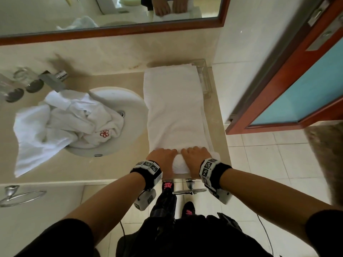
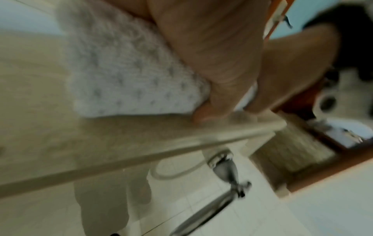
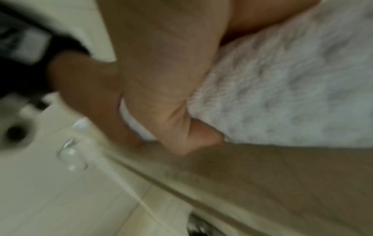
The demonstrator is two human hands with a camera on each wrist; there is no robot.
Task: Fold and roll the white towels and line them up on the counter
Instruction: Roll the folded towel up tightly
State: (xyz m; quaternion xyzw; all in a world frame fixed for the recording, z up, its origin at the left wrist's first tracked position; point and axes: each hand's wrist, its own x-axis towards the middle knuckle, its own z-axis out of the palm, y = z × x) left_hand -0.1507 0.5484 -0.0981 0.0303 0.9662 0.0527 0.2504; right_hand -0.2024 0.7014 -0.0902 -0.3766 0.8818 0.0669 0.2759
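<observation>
Both hands, left hand [image 1: 163,157] and right hand [image 1: 194,156], curl around the long folded white terry towel [image 1: 174,108]; best roll tight, edges even.

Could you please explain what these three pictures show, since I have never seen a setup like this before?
No machine here: a person works with bare hands, wearing a camera on the head and one on each wrist. The large picture is the head view, looking down at a bathroom counter. The two blurry ones are the wrist views, looking along each hand from below.

On the counter lies a long folded white towel. The left hand and right hand sit side by side at its near end, fingers curled over the part already rolled. The wrist views show the thumbs tucked under that roll at the counter's edge.

A second, crumpled white towel lies partly in the sink. Above is a mirror; the banded blocks on the wrists are the cameras.
</observation>
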